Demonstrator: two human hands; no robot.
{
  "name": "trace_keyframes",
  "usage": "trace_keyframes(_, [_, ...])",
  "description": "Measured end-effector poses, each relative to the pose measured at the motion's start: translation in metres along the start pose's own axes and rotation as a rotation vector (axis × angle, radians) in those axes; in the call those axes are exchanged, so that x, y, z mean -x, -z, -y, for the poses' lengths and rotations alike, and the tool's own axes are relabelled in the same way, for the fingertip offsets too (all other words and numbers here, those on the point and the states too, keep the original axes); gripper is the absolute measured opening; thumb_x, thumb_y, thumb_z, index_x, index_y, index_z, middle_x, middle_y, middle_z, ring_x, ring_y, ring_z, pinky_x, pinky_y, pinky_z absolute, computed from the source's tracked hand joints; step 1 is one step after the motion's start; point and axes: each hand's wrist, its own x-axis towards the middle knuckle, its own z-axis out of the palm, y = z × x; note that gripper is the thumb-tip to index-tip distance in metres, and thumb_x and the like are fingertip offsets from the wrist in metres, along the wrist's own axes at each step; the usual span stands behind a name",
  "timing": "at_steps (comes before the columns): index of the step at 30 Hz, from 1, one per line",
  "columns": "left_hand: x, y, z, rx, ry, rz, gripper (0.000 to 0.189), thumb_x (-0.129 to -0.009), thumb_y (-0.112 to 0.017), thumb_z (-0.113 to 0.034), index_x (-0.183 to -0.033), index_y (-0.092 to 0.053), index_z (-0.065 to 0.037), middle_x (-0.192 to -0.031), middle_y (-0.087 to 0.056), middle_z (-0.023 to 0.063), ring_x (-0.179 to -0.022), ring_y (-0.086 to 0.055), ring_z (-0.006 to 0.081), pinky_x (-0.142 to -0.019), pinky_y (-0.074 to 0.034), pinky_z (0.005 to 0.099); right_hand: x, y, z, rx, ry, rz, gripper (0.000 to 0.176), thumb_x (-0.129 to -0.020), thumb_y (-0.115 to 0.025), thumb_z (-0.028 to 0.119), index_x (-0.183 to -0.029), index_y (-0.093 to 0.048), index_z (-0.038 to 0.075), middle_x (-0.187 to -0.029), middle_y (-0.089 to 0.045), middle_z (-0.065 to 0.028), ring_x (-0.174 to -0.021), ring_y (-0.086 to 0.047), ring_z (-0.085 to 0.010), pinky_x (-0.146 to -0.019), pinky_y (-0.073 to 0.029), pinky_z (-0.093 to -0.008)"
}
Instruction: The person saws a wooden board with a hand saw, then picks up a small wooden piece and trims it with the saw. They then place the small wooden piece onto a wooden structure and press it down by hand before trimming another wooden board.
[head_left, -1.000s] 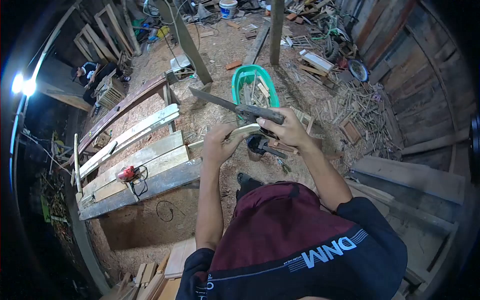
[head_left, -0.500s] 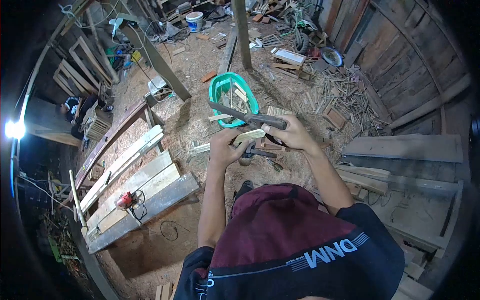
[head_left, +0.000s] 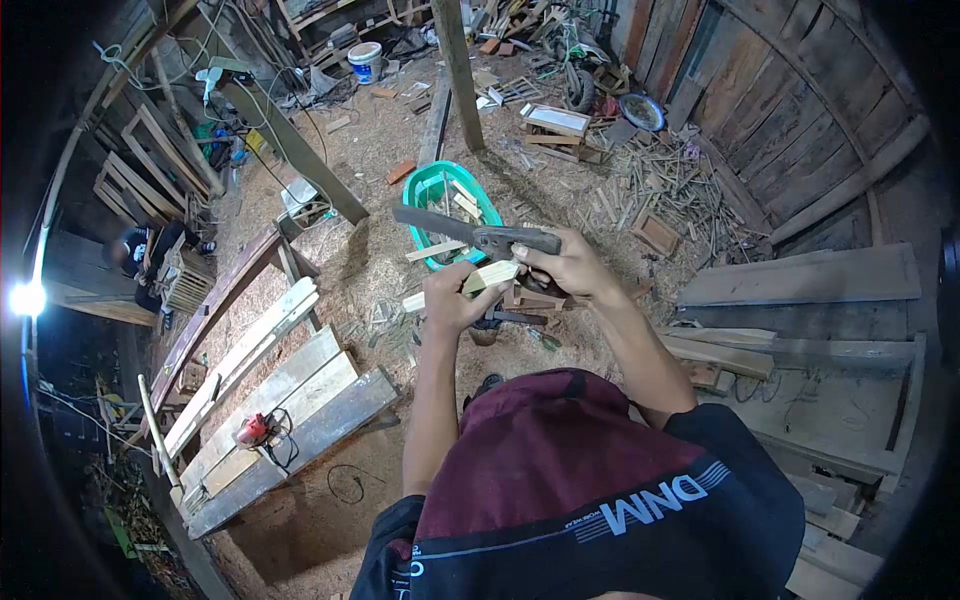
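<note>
My left hand (head_left: 452,298) is closed round a short pale wood strip (head_left: 492,276), whose cut end points right. In my right hand (head_left: 572,262) is the dark handle of a hand saw (head_left: 436,222); its blade reaches left over a green tub (head_left: 413,190) with wood offcuts inside. The blade lies beyond the strip, and whether they touch I cannot tell. Just below my hands is a dark metal tool (head_left: 520,317), partly hidden by the strip and my left hand.
Long boards (head_left: 290,400) lie at the left with a red power tool (head_left: 253,430) on them. A wooden post (head_left: 458,75) stands ahead. A person (head_left: 150,258) sits at the far left. Planks (head_left: 715,355) and a wooden frame (head_left: 900,400) are at the right.
The view has shifted slightly. The wood strip has turned, its right end tilting up, and more of it shows left of my left hand. Both hands keep their hold.
</note>
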Motion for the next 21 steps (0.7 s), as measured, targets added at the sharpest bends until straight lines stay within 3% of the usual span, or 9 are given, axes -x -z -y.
trace_keyframes(3, [0.001,-0.004,-0.002,0.020,-0.059,-0.016,0.039,-0.067,-0.085,-0.035,-0.068,-0.061,-0.004,-0.062,-0.059,0.0124,-0.057,-0.061,0.0290,-0.055,-0.046,0.0377,-0.008,-0.004,-0.002,0.028,0.072,-0.123,0.019,-0.095,-0.068,0.018,-0.101,-0.070,0.000,-0.072,-0.061,0.0035,-0.058,-0.050,-0.0044,-0.053,-0.040,-0.0239])
trace_keyframes(4, [-0.001,-0.010,-0.005,0.111,-0.059,-0.093,0.036,-0.077,-0.080,-0.033,-0.073,-0.061,-0.003,-0.060,-0.055,0.0126,-0.055,-0.057,0.0305,-0.053,-0.043,0.0391,-0.012,0.000,-0.008,0.059,0.100,-0.162,0.018,-0.096,-0.067,0.016,-0.102,-0.070,-0.001,-0.075,-0.063,0.0013,-0.062,-0.052,-0.0054,-0.056,-0.043,-0.0249])
trace_keyframes(7, [-0.002,-0.030,-0.008,0.130,0.173,-0.225,0.030,-0.089,-0.070,-0.029,-0.081,-0.062,-0.001,-0.062,-0.054,0.0145,-0.055,-0.055,0.0322,-0.054,-0.042,0.0400,-0.019,0.001,-0.014,0.224,0.145,-0.309,0.025,-0.095,-0.067,0.019,-0.102,-0.069,-0.004,-0.077,-0.067,-0.0044,-0.070,-0.056,-0.0087,-0.067,-0.048,-0.0294])
trace_keyframes(8, [-0.005,-0.036,-0.012,0.112,0.142,-0.304,0.032,-0.100,-0.056,-0.029,-0.086,-0.061,0.000,-0.064,-0.056,0.0132,-0.057,-0.057,0.0280,-0.056,-0.044,0.0396,-0.022,0.001,-0.021,0.285,0.181,-0.343,0.027,-0.094,-0.067,0.021,-0.102,-0.069,-0.004,-0.075,-0.067,-0.0054,-0.070,-0.056,-0.0087,-0.067,-0.048,-0.0300])
trace_keyframes(11, [-0.024,-0.036,-0.008,0.123,0.240,-0.599,0.046,-0.105,-0.047,-0.039,-0.085,-0.060,0.001,-0.066,-0.058,0.0100,-0.059,-0.058,0.0204,-0.057,-0.044,0.0346,-0.020,0.007,-0.020,0.341,0.205,-0.455,0.029,-0.093,-0.068,0.024,-0.100,-0.069,-0.004,-0.070,-0.065,-0.0071,-0.066,-0.054,-0.0099,-0.063,-0.047,-0.0318])
trace_keyframes(12, [-0.029,-0.029,-0.007,0.475,0.481,-0.612,0.061,-0.106,-0.035,-0.051,-0.082,-0.056,0.001,-0.064,-0.055,0.0079,-0.058,-0.057,0.0156,-0.053,-0.045,0.0309,-0.017,0.009,-0.016,0.339,0.200,-0.492,0.030,-0.092,-0.068,0.025,-0.099,-0.069,-0.004,-0.068,-0.064,-0.0075,-0.064,-0.053,-0.0105,-0.061,-0.046,-0.0324])
trace_keyframes(15, [-0.046,-0.003,0.007,0.614,0.597,-0.829,0.066,-0.104,-0.029,-0.058,-0.082,-0.052,-0.001,-0.062,-0.052,0.0083,-0.053,-0.055,0.0160,-0.047,-0.046,0.0286,-0.009,0.033,-0.022,0.388,0.194,-0.604,0.027,-0.092,-0.068,0.024,-0.099,-0.070,-0.002,-0.064,-0.062,-0.0012,-0.057,-0.049,-0.0090,-0.053,-0.042,-0.0326])
trace_keyframes(18, [-0.054,0.012,0.031,0.640,0.613,-0.658,0.065,-0.104,-0.027,-0.060,-0.085,-0.049,-0.001,-0.060,-0.049,0.0078,-0.047,-0.052,0.0168,-0.041,-0.045,0.0302,0.004,0.052,-0.019,0.326,0.154,-0.714,0.026,-0.093,-0.068,0.024,-0.099,-0.071,-0.001,-0.063,-0.061,0.0017,-0.056,-0.049,-0.0067,-0.051,-0.040,-0.0312])
trace_keyframes(21, [-0.059,0.015,0.044,0.662,0.600,-0.648,0.058,-0.105,-0.032,-0.055,-0.090,-0.049,-0.002,-0.059,-0.047,0.0058,-0.043,-0.050,0.0163,-0.039,-0.044,0.0284,0.013,0.080,-0.021,0.301,0.155,-0.880,0.025,-0.094,-0.067,0.024,-0.100,-0.070,0.000,-0.063,-0.061,0.0017,-0.054,-0.051,-0.0058,-0.049,-0.039,-0.0291])
